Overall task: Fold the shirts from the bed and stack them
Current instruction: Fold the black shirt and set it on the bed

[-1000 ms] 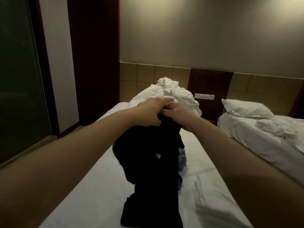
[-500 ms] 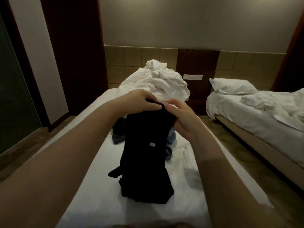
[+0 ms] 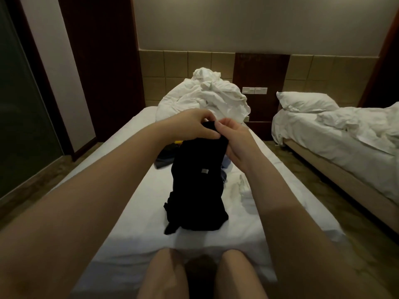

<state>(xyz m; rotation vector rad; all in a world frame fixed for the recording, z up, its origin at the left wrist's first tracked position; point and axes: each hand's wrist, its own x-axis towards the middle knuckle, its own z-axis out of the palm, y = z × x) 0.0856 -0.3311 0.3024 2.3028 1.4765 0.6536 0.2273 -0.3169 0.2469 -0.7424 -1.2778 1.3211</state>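
Observation:
A black shirt (image 3: 197, 180) hangs bunched in front of me, its lower part resting on the white bed (image 3: 133, 212). My left hand (image 3: 192, 124) pinches its top edge. My right hand (image 3: 234, 139) grips the same edge just to the right, fingers curled into the cloth. A small grey tag shows on the shirt's front. Behind the black shirt lie more clothes (image 3: 167, 155), dark and blue with a bit of yellow, partly hidden.
A crumpled white duvet (image 3: 207, 98) is heaped at the head of the bed. A second bed (image 3: 345, 143) with a pillow stands to the right across a floor gap. A dark door and glass panel are on the left. My knees show at the bottom.
The view has tilted downward and my knees have come into sight. The black shirt has lowered so more of it rests on the bed. Both hands keep hold of its top.

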